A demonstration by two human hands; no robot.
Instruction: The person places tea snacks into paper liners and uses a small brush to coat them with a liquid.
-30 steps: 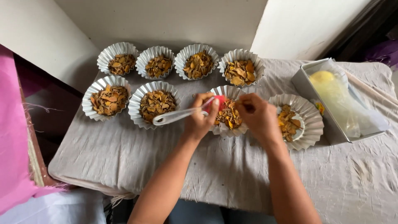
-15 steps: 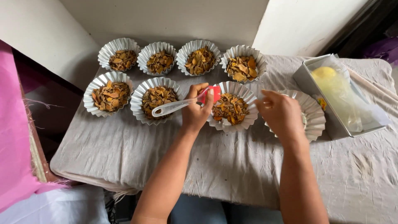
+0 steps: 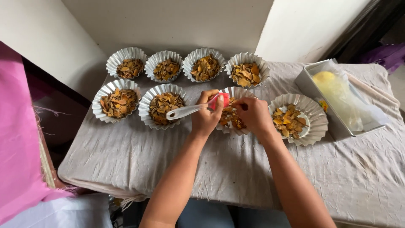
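Note:
Several fluted silver foil cups filled with golden-brown flakes stand in two rows on a grey cloth-covered table (image 3: 135,164). My left hand (image 3: 206,117) grips a brush (image 3: 190,110) with a clear handle pointing left and a red head, held over the third cup of the front row (image 3: 234,93). My right hand (image 3: 254,115) rests on that same cup, fingers pinched in its flakes. The cup to the right (image 3: 314,122) sits just beyond my right wrist.
A metal loaf tin (image 3: 310,82) with a clear bag of yellow stuff (image 3: 337,90) stands at the table's right. A pink cloth (image 3: 17,139) hangs at the left. White walls (image 3: 168,21) rise behind the back row.
My right hand has come back left from the rightmost front cup to the third cup, beside my left hand. The brush has stayed over that cup.

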